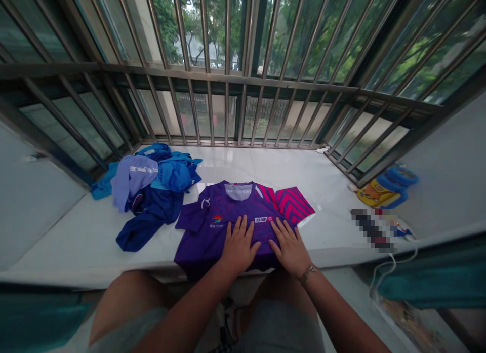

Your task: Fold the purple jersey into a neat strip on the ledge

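Note:
A purple T-shirt (201,246) with a pink-striped sleeve lies spread face up on the white window ledge, its neckline toward the window and its lower part at the ledge's front edge. My left hand (238,244) rests flat on the chest, fingers stretched out, just left of a small white printed logo. On the right half of the chest, my right hand (290,245) presses down with its fingers spread. Neither hand grips the cloth. The shirt's bottom hem is out of sight below the front edge.
A heap of blue and lavender clothes (152,186) sits on the ledge (243,160) at the left. Metal bars (228,100) stand along the window behind. At the right are a blue and yellow container (385,188), a pixelated item (372,231) and a white cable (391,264).

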Available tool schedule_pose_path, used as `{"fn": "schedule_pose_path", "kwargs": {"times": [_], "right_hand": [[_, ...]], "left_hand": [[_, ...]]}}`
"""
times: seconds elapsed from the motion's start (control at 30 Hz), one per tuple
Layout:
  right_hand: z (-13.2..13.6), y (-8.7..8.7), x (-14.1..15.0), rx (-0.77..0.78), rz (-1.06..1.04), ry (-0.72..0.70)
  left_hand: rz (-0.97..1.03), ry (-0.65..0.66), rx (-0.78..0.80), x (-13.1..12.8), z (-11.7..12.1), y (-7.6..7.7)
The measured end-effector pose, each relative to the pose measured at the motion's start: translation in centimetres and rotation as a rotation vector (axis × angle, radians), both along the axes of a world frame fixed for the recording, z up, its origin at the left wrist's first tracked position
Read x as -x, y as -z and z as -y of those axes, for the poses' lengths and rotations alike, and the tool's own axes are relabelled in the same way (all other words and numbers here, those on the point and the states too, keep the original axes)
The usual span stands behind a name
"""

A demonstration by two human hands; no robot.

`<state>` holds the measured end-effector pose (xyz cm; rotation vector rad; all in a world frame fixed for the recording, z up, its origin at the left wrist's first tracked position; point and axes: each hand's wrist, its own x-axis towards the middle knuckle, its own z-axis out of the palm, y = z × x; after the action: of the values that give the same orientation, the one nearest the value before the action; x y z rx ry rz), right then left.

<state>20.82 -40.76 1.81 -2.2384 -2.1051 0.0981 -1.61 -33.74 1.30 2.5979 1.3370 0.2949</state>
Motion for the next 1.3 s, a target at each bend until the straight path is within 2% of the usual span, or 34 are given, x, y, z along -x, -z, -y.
{"fn": "schedule_pose_path", "kwargs": {"times": [0.07, 0.13, 0.27, 0.4, 0.53, 0.67, 0.8, 0.87, 0.93, 1.0, 1.13, 1.2, 1.23, 1.3], "right_hand": [[0.8, 0.0, -0.9, 0.011, 0.015, 0.032], [1.2, -0.3, -1.6, 0.042, 0.021, 0.055], [0.3, -2.0, -1.6, 0.120, 0.011, 0.099], [-2.6, -3.6, 1.0, 0.022, 0.034, 0.174], [-5.7, -3.1, 4.2, -0.031, -0.039, 0.114], [-6.7, -1.5, 5.3, 0.016, -0.107, 0.110], [-6.5, -1.0, 5.1, 0.003, -0.112, 0.117], [-6.4, -1.1, 5.0, 0.002, -0.113, 0.114], [-6.5, -1.1, 5.0, 0.002, -0.114, 0.114], [-6.5, -1.1, 5.0, 0.002, -0.114, 0.119], [-6.6, -1.0, 5.0, 0.000, -0.109, 0.123], [-6.6, -1.0, 5.0, 0.003, -0.108, 0.118], [-6.6, -1.0, 5.0, 0.006, -0.109, 0.118], [-6.6, -1.1, 5.0, 0.007, -0.112, 0.118]], "left_hand": [[0.007, -0.015, 0.026, 0.6, -0.6, -0.4], [-0.006, -0.116, 0.049, 2.6, -2.3, -1.0], [-0.076, -0.429, 0.060, 9.4, -6.5, -2.4], [-0.114, -0.646, -0.070, 16.1, -9.0, -4.3], [-0.198, -0.754, 0.006, 19.3, -9.7, -6.0], [-0.309, -0.628, 0.094, 20.2, -10.2, -6.8], [-0.394, -0.545, 0.109, 19.8, -11.4, -7.7], [-0.431, -0.515, 0.231, 19.1, -12.4, -8.6], [-0.427, -0.415, 0.381, 17.7, -13.1, -9.8], [-0.279, -0.279, 0.494, 15.7, -13.0, -11.2], [0.398, 0.012, 0.794, 11.5, -10.2, -13.3], [0.584, 0.100, 0.853, 10.5, -8.0, -12.9], [0.597, 0.092, 0.807, 10.5, -6.8, -12.2], [0.518, 0.014, 0.594, 11.3, -4.7, -9.9]]}}
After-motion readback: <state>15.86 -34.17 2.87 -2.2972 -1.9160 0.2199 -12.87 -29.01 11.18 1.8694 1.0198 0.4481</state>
